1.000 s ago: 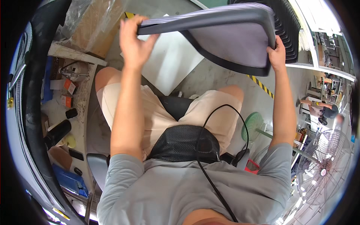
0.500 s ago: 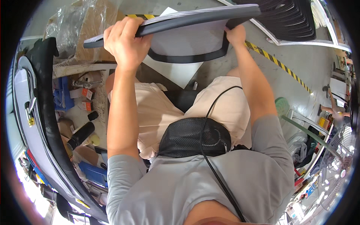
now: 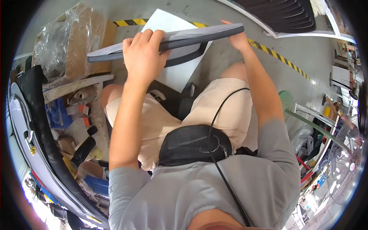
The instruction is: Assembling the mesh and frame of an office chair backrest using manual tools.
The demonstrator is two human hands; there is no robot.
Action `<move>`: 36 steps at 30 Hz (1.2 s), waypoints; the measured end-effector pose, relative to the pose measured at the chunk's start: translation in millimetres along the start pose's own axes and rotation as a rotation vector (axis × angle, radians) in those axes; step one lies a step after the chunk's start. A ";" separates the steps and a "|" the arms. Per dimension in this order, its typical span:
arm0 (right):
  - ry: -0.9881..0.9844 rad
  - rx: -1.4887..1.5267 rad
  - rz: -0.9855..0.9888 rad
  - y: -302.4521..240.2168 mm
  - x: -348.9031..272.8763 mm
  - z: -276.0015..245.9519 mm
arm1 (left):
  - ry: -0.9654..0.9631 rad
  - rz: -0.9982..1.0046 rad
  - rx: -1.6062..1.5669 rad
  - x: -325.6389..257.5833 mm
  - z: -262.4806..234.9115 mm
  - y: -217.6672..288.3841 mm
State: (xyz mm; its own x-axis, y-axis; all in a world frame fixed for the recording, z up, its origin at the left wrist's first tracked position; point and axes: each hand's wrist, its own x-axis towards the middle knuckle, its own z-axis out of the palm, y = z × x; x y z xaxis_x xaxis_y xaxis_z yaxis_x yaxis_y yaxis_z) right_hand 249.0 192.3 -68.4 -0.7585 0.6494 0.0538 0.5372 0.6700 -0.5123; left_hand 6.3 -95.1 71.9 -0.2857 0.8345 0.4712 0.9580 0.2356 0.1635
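Observation:
A mesh chair back (image 3: 207,40) with a dark grey frame and light grey mesh is held up before me, tipped almost edge-on. My left hand (image 3: 143,57) is closed over its near edge, left of the middle, with the fingers on top and the thumb underneath. At the right end, my right hand (image 3: 238,41) holds the frame from behind. One fingertip shows above the edge there; the other fingers are mostly hidden. Below the chair back, a white board (image 3: 178,78) lies on the floor between my legs and beyond.
To the left stand a plastic-wrapped cardboard box (image 3: 76,42) and a workbench (image 3: 103,80) cluttered with small parts. Another mesh back (image 3: 34,126) leans at the far left. Stacked black pieces (image 3: 283,15) lie on a white rack at upper right. A fan (image 3: 347,172) stands at lower right.
The chair back has come lower and tilted flatter, so less of its mesh face shows. Both hands moved with it, and a right fingertip now sticks out above the frame.

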 end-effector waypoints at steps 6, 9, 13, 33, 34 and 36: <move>0.206 0.493 -0.010 -83.1 -2.7 -97.9 | -0.298 0.092 -0.227 23.9 -6.2 12.7; 0.097 -0.059 -0.434 -153.1 -10.2 -99.2 | -0.210 0.097 -0.309 29.0 3.7 17.2; -0.159 -0.183 -0.487 -203.7 -4.3 -81.0 | -0.181 0.018 -0.420 36.0 9.9 14.8; 0.280 -0.300 -0.749 -182.5 15.1 -39.9 | 0.049 0.261 -0.379 43.3 21.4 7.0; 0.310 -0.308 -0.766 -181.7 17.9 -39.1 | 0.098 0.275 -0.320 43.1 26.1 5.2; 0.244 -0.265 -0.688 -181.4 16.3 -40.9 | 0.083 0.261 -0.310 44.7 27.6 -1.6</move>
State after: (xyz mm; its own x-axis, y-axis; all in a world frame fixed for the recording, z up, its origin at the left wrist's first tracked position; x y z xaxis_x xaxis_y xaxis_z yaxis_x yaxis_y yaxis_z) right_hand 154.3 96.0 60.5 -0.8675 0.0965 0.4881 0.0687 0.9948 -0.0746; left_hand -7.2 -44.4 68.8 -0.0476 0.8001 0.5980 0.9491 -0.1505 0.2769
